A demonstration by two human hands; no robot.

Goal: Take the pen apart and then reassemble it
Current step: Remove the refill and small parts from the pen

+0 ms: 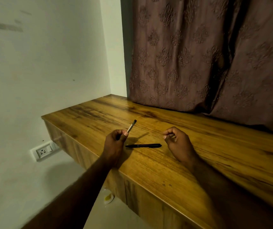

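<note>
Forearms fill the bottom of the view, both reaching up onto the wooden table [198, 171] from about 6 o'clock. At the end of the left one, the left hand [114, 142] is closed round a slim part of the pen, the refill [132, 126], pinched between thumb and fingers so that its light shaft and dark tip stick out toward 1 o'clock, clear of the wood. The right hand [176, 139] rests its wrist on the table with the fingers curled loosely inward; whether it holds some small piece is hidden by the curl, so I cannot tell.

Between the two hands, slightly nearer the camera than the knuckles, lies the black pen body [143, 145]. It rests flat on the table, its long axis running almost straight from 9 o'clock to 3 o'clock, the narrower end pointing to 9, just beside the left hand, and the blunter end stopping short of the right thumb. Neither hand touches it.

Judging from this, the pen is apart and the refill has to go back in. The body sits at roughly 4 o'clock from the left hand and 8 o'clock from the right; the right hand, seemingly unburdened, looks better placed to lift it and turn its open end toward the refill.
</note>
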